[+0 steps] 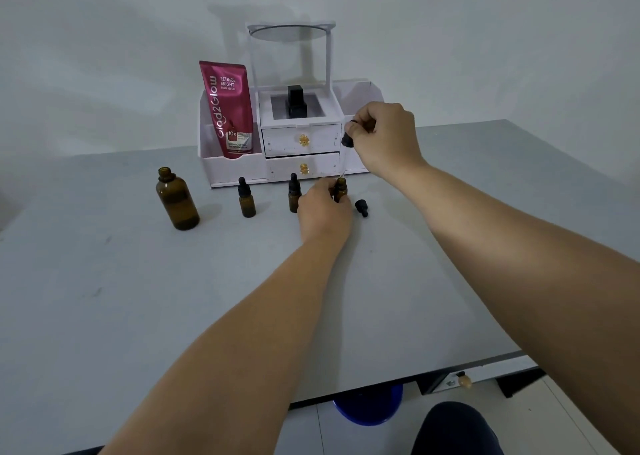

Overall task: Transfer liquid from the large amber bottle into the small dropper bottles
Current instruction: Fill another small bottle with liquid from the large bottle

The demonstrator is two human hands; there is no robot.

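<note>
We see the left hand [323, 208], its grip closed round an uncapped small dropper bottle [340, 190] standing on the worktop [138, 298]. At twelve o'clock above it, the right hand [384, 139] has its grip pinching a black dropper [348, 139]. The glass tube seems to reach the bottle's mouth, though it is too faint to be sure. A capped dropper bottle [294, 195] stands at nine o'clock, a second capped bottle [247, 200] further that way, then the large amber bottle [177, 200], uncapped. A loose dropper cap [361, 207] lies at four o'clock.

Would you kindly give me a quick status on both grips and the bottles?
Left grip holds open small bottle. Right grip pinches dropper above it. Big bottle uncapped. Nothing blocking.
</note>
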